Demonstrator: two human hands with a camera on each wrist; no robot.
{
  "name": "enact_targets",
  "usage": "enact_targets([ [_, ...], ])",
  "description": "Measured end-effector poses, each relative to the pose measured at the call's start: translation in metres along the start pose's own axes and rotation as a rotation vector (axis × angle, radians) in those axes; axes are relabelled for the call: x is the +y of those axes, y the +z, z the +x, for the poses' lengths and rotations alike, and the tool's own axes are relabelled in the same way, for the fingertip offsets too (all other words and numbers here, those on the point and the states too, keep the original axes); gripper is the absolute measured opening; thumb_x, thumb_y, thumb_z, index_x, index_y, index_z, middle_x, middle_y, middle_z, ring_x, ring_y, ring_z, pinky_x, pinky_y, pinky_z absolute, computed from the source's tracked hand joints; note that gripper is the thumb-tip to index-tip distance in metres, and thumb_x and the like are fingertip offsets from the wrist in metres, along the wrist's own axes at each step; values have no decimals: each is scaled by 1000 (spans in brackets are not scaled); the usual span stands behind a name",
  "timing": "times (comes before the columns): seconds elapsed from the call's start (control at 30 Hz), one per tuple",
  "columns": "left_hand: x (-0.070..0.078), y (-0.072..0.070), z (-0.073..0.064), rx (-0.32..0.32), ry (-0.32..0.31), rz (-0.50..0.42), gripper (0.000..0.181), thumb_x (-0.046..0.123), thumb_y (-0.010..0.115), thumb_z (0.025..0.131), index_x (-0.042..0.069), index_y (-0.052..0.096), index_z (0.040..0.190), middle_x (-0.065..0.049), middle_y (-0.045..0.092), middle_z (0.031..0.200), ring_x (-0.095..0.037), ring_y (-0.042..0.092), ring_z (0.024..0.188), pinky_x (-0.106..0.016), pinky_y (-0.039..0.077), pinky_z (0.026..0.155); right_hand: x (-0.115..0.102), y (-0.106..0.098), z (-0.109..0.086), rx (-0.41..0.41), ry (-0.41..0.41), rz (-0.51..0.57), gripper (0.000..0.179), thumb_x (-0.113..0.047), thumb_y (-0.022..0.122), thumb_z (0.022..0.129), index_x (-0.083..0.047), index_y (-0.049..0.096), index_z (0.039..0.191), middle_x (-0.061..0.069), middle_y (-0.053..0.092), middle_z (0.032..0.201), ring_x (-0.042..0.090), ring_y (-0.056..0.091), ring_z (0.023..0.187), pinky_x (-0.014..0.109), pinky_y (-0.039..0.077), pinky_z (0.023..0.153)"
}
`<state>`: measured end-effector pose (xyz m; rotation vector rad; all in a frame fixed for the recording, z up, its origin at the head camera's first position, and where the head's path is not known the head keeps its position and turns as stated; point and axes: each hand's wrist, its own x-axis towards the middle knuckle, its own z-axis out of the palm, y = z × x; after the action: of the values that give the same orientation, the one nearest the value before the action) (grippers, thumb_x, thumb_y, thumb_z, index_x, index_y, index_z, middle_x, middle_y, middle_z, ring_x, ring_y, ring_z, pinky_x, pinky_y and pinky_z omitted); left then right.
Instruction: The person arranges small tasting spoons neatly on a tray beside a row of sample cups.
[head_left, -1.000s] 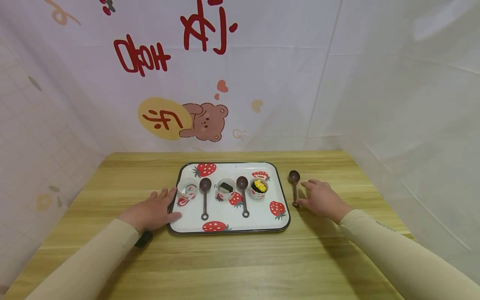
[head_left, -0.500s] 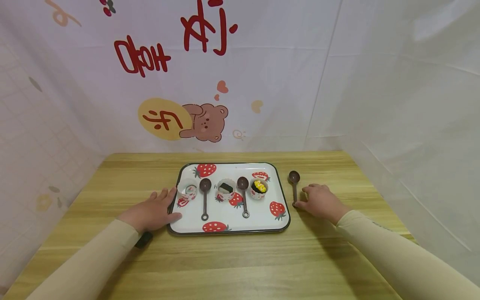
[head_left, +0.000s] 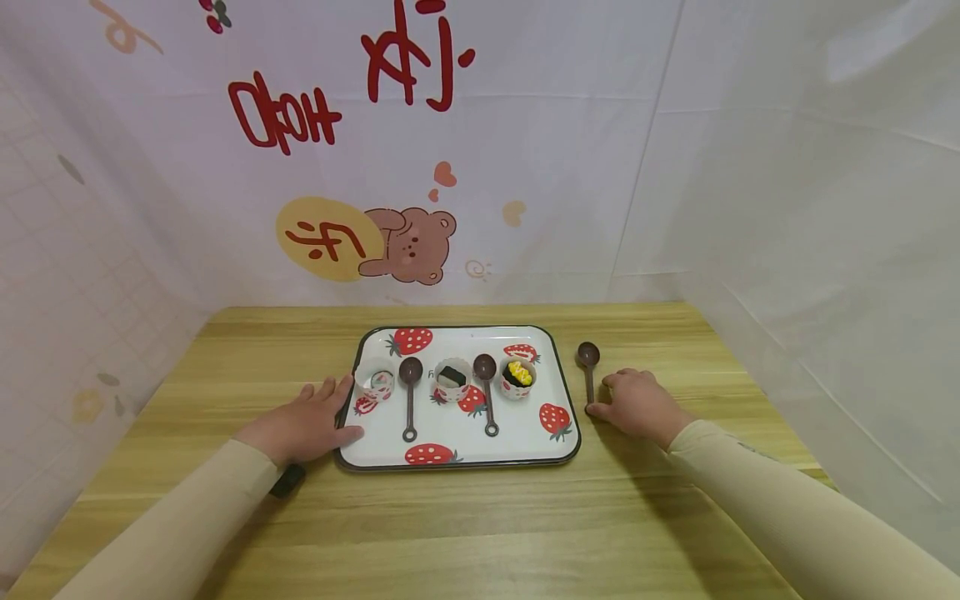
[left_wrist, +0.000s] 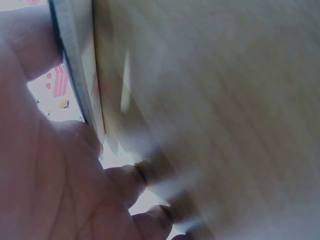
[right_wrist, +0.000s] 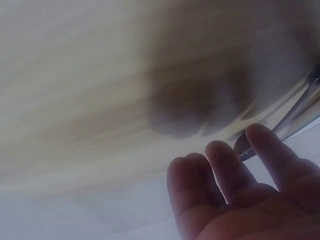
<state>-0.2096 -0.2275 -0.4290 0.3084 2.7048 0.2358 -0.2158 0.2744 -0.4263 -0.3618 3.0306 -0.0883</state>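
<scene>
A white tray (head_left: pixel 465 446) with strawberry prints and a dark rim lies mid-table. Three paper cups stand on it: the left cup (head_left: pixel 374 379) and middle cup (head_left: pixel 452 379) with small sushi-like pieces, the right cup (head_left: pixel 517 377) with yellow topping. Between them lie two brown spoons, a left spoon (head_left: pixel 410 392) and a right spoon (head_left: pixel 488 392). My left hand (head_left: pixel 303 421) rests along the tray's left edge, fingers extended, thumb over the rim. Right of the tray lies a third brown spoon (head_left: pixel 588 371). My right hand (head_left: pixel 641 408) is beside it, thumb touching its handle end, fingers loosely bent.
A small black object (head_left: pixel 288 481) sits under the left wrist. The wooden table (head_left: pixel 465 533) meets a printed white cloth (head_left: pixel 555 225) behind and hanging cloth on both sides.
My right hand has shifted slightly left and toward me, its thumb now over the third spoon's handle end. The left hand and the tray look unmoved.
</scene>
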Motion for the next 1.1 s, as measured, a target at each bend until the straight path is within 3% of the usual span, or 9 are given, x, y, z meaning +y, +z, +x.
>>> enact_targets([
  [0.13,1,-1,-1,0,2,0,106,68,59,98,0,17,167,-36,17,169,-67,17,151,-77,30,116,-1,-2,0,-19,11,15,41,-39,77,94,1,71,103,13,72,91,38,68,97,55,48,95],
  [0.33,3,-3,-2,-2,-1,-3,106,68,60,97,0,18,167,-37,18,169,-67,18,151,-77,31,116,0,-4,3,-40,22,85,37,-35,76,95,2,73,102,11,75,88,28,69,85,53,56,91],
  [0.5,4,-3,-2,-5,-5,3,106,68,60,97,0,18,167,-37,18,169,-67,18,151,-77,31,115,2,-4,7,-72,66,173,30,-31,78,94,-1,72,94,4,70,78,19,59,73,39,54,75],
  [0.63,4,-3,-2,-8,-7,0,106,68,60,97,0,19,167,-37,18,169,-67,18,151,-77,31,115,2,-5,7,-87,79,207,24,-26,80,91,-6,70,83,1,64,72,17,54,69,33,46,68],
  [0.77,4,-3,-2,-6,-8,2,106,68,60,97,0,19,167,-37,18,169,-67,18,151,-77,31,115,3,-8,7,-86,62,206,21,-22,80,91,-8,71,78,-1,65,71,15,54,68,32,47,67],
  [1.1,3,-2,-2,1,3,13,105,68,60,97,-1,20,167,-37,19,169,-67,20,150,-77,32,115,4,-6,13,-101,100,220,27,-30,77,94,-5,73,84,0,68,74,16,57,67,30,46,63],
])
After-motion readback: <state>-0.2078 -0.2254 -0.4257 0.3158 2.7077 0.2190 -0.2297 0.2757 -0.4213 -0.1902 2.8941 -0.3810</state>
